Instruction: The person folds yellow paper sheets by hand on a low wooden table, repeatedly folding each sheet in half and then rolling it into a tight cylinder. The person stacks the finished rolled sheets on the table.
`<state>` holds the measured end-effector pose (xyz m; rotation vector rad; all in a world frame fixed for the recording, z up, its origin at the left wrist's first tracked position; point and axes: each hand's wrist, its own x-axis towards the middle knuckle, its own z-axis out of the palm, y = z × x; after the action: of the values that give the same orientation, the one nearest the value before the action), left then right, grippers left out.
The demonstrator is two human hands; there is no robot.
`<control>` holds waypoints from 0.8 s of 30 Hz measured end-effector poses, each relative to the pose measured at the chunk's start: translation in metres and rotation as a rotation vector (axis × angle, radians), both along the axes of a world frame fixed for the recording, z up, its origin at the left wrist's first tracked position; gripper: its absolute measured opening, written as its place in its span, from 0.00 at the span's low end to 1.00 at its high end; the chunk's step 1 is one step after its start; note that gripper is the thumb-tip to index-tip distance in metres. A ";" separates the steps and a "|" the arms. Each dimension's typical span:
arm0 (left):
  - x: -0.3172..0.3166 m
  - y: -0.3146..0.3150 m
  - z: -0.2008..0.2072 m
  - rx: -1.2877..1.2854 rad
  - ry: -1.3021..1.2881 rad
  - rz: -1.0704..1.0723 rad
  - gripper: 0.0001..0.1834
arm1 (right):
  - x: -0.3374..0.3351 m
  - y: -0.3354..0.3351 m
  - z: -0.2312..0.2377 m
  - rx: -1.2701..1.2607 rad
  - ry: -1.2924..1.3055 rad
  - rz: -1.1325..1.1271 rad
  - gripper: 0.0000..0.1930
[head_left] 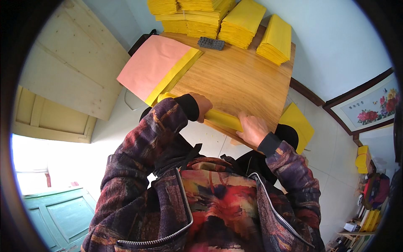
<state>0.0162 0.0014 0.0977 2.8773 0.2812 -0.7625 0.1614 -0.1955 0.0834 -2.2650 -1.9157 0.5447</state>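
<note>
A long, narrow piece of folded or rolled yellow paper point(223, 120) lies along the near edge of the wooden table point(235, 80). My left hand point(202, 106) is closed on it toward the left, its fingers partly hidden by the dark cuff. Farther right, my right hand point(253, 128) grips the same paper near its right end, fingers curled over it. Left of my hands, a pink sheet point(155, 63) lies over yellow paper point(176, 77) whose edge shows along its right side.
Tall stacks of yellow paper point(241, 23) stand along the table's far side, with a dark grey block point(210, 43) before them. Another yellow sheet point(297, 124) is below the table's right edge. A framed flower picture point(369, 103) leans at right; a wooden board point(71, 54) stands at left.
</note>
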 end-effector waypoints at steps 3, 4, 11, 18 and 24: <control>0.000 -0.004 0.009 0.059 -0.045 0.001 0.16 | 0.009 0.009 -0.003 -0.216 0.405 0.009 0.21; -0.003 -0.006 0.012 0.103 -0.176 -0.023 0.17 | 0.012 0.011 -0.004 -0.321 0.577 0.008 0.22; -0.049 -0.026 0.007 -0.373 -1.139 0.512 0.20 | 0.022 -0.005 -0.015 -0.310 1.308 -0.175 0.13; -0.022 -0.072 -0.020 -1.918 -0.979 0.853 0.28 | -0.018 0.012 -0.013 -0.072 1.181 -0.024 0.14; 0.002 -0.077 0.042 -1.420 -0.971 0.541 0.12 | -0.030 0.038 0.008 0.251 1.621 -0.026 0.25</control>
<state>0.0178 -0.0754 0.1398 1.3907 0.2080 0.4547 0.1319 -0.1576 0.0916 -0.8893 -0.9289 1.3821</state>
